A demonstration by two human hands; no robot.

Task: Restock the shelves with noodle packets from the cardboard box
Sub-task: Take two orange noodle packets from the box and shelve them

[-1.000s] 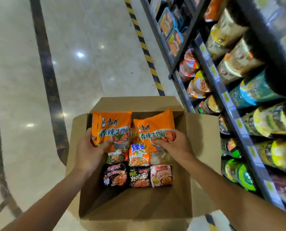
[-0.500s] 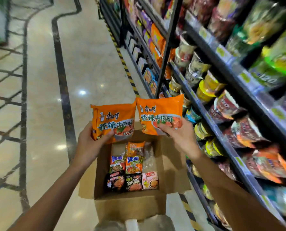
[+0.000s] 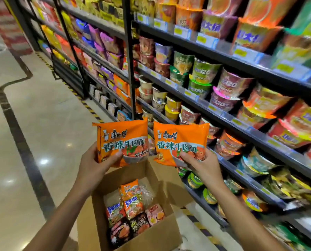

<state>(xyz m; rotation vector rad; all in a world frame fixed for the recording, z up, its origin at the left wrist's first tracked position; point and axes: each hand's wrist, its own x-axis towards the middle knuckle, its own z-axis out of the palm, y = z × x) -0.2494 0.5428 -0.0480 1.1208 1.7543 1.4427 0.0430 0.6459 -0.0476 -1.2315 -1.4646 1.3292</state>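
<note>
**Two orange noodle packets held up above the open box**

The left hand (image 3: 95,165) grips an orange noodle packet (image 3: 123,142) by its lower left corner, thumb curled across the front and fingers behind. The right hand (image 3: 202,166) pinches a second orange packet (image 3: 181,142) at its lower edge, thumb on the printed bowl and fingers tucked behind. Both packets stand upright, faces toward the camera, side by side with a narrow gap between them; they do not touch. Each carries green lettering over a picture of noodles in a bowl.

Below the hands, toward 6 o'clock, the cardboard box (image 3: 151,234) sits open on the polished floor (image 3: 42,124). Inside it lie more packets: an orange one at the back, two with blue and white labels in the middle, a pink one to their right, and two black ones (image 3: 129,229) nearest the front wall. A clear plastic wrapper shows at the box's right inner side.

From 12 to 4 o'clock run the shelves (image 3: 223,113), dark metal tiers with price tags along the front edges, packed with bowl noodles (image 3: 202,77) in green, red, purple and orange lids. Farther along the aisle, around 11 o'clock, the tiers hold flat packets (image 3: 105,42) in purple, blue and orange. A yellow-and-black striped line (image 3: 89,108) runs along the floor at the shelf base.
</note>
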